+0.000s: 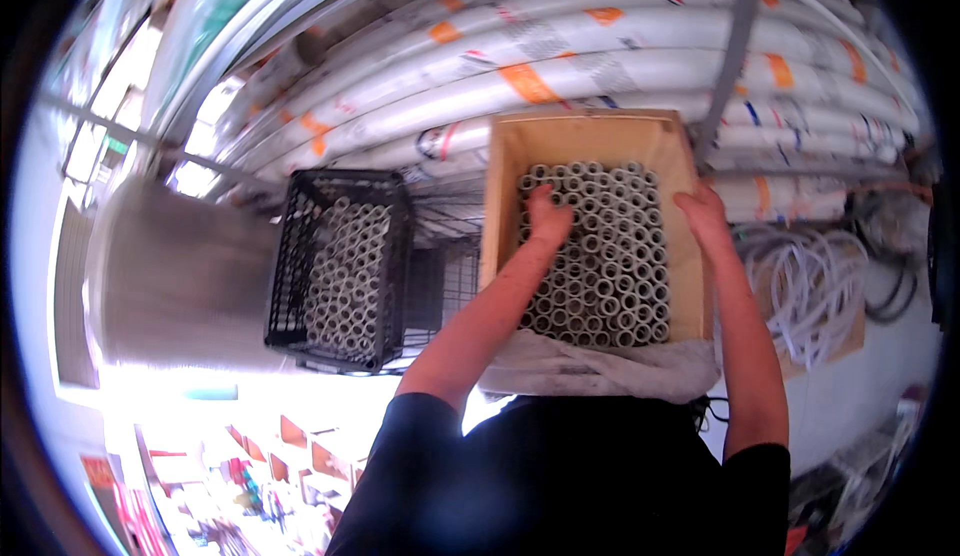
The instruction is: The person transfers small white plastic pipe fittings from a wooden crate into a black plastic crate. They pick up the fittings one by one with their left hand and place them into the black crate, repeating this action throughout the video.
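An open cardboard box (592,135) is directly before me, packed with several rows of short, round, pale tube pieces (607,256) whose open ends face up. My left hand (549,218) reaches into the box at its left side, touching the tubes; its fingertips are partly hidden among them. On the right wall of the box, my right hand (703,214) grips the edge, its thumb on the inner side and its fingers out of sight beyond the wall. A greyish cloth (600,364) is draped along the box's near edge.
Left of the box stands a black plastic crate (405,263) holding similar tube pieces (349,278). Long wrapped white pipes (637,34) lie stacked behind, with a grey metal post (731,60) in front. A coil of clear hose (806,286) lies at right.
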Demonstrator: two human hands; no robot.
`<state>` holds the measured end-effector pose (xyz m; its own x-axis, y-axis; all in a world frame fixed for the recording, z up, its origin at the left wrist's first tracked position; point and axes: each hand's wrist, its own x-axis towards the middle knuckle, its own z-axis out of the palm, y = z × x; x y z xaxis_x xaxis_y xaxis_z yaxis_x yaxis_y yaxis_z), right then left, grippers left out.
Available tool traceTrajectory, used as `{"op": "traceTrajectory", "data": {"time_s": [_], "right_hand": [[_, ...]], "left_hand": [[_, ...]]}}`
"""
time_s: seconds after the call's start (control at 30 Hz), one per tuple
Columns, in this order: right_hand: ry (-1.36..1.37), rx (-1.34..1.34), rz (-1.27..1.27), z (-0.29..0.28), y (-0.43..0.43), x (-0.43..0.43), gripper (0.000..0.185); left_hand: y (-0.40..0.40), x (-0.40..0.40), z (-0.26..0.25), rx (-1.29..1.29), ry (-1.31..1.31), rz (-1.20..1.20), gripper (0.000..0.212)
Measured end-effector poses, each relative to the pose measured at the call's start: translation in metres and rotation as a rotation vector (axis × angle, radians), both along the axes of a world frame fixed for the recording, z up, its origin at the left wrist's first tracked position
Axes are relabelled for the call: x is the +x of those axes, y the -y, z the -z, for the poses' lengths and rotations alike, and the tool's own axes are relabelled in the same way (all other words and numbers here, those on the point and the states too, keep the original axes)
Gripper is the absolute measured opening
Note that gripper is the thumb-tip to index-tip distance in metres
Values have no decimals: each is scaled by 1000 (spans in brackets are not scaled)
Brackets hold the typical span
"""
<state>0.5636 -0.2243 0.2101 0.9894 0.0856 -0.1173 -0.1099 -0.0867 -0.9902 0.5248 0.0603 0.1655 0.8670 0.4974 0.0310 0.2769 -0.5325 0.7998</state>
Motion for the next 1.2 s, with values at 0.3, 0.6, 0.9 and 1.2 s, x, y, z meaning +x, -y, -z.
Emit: {"op": "traceTrajectory", "data": {"time_s": [0.3, 0.6, 0.9, 1.2], "right_hand": [[-17, -39, -12, 16, 16, 9, 33], [-32, -65, -43, -1, 16, 3, 35], [-4, -147, -59, -5, 13, 4, 37], [-4, -136, -36, -5, 15, 1, 36]], "left_hand": [[2, -61, -173, -444, 332, 400, 51], [-234, -131, -178, -208, 412, -105, 32], [-407, -185, -120, 610, -5, -361, 43], [-446, -169, -91, 620, -91, -243, 49]]}}
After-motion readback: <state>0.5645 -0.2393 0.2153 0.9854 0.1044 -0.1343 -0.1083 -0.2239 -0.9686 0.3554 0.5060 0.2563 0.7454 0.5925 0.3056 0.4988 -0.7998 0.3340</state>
